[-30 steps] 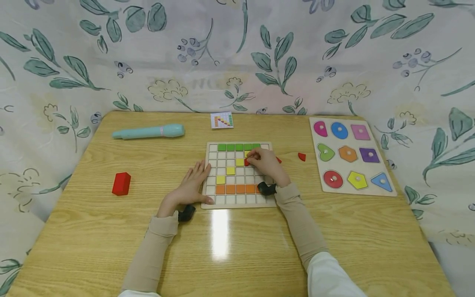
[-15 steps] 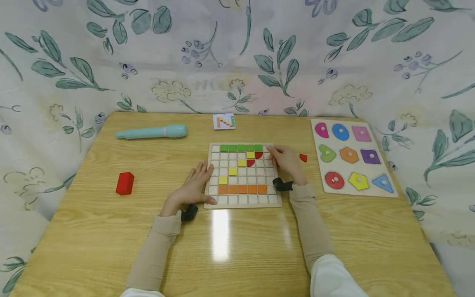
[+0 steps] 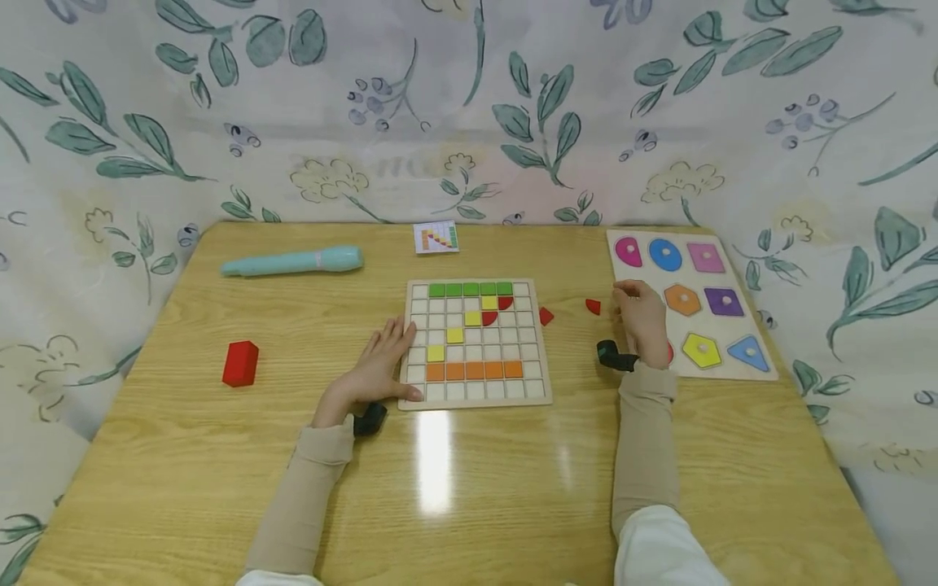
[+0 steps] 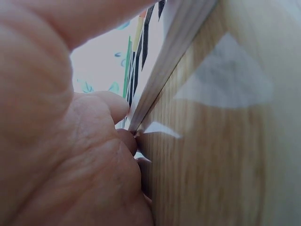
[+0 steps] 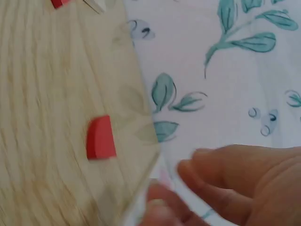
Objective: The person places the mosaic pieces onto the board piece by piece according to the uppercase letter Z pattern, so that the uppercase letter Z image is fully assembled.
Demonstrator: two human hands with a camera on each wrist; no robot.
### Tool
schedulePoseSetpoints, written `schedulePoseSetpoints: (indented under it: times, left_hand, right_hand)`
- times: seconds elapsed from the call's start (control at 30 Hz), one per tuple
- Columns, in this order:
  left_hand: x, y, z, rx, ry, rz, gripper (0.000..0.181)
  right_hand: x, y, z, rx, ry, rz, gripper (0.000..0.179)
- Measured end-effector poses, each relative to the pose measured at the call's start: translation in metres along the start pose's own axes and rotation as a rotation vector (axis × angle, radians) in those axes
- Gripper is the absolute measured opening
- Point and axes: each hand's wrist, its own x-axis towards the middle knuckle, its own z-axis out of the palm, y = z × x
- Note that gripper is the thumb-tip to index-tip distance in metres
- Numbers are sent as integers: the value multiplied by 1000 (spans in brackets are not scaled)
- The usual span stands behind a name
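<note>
My left hand (image 3: 375, 366) rests against the left edge of a wooden grid board (image 3: 475, 404), fingers spread, thumb on its lower left corner. The left wrist view shows the fingers at the board's side (image 4: 162, 70). On the grid lie a row of green squares (image 3: 471, 290), a row of orange squares (image 3: 475, 371), a diagonal of yellow squares (image 3: 455, 334) and two red quarter-circles (image 3: 505, 303). My right hand (image 3: 645, 321) hovers over the left part of a shape puzzle, loosely bent, with a gap between thumb and fingers. A loose red quarter-circle (image 5: 101, 138) lies to its left.
Another red piece (image 3: 546, 316) touches the grid board's right edge. The shape puzzle (image 3: 725, 325) with knobbed pieces stands at the right. A patterned card (image 3: 436, 238) and a turquoise stick-like object (image 3: 293, 261) lie at the back. A red block (image 3: 240, 363) sits at the left.
My right hand has moved from the grid board rightward to the shape puzzle, uncovering the red quarter-circles on the grid and a red piece at its edge. My left hand stays put.
</note>
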Motion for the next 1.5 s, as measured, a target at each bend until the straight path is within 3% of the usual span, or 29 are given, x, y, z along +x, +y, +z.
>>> schedulePoseSetpoints:
  times: [0.13, 0.27, 0.4, 0.5, 0.67, 0.83, 1.2, 1.5]
  left_hand:
    - [-1, 1, -2, -4, 5, 2, 116]
    - [-2, 1, -3, -5, -2, -5, 116]
    - [-3, 1, -3, -7, 0, -1, 117]
    - [-3, 1, -3, -9, 2, 3, 117]
    - [-3, 0, -2, -6, 7, 4, 116]
    - [-2, 1, -3, -7, 11, 5, 116]
    - [-1, 2, -4, -16, 3, 2, 116]
    - [-1, 0, -1, -14, -9, -1, 118]
  right_hand:
    - [-1, 1, -6, -139, -62, 1, 41]
    - [1, 2, 2, -117, -100, 4, 44]
    - [4, 2, 19, -121, -68, -46, 39]
    - [8, 3, 32, -209, -8, -127, 29]
    - [11, 0, 43, -242, 36, -189, 18]
    - [10, 0, 44, -236, 33, -186, 17]
    - [13, -2, 49, -239, 14, -138, 45]
    - [13, -9, 58, -285, 15, -155, 25]
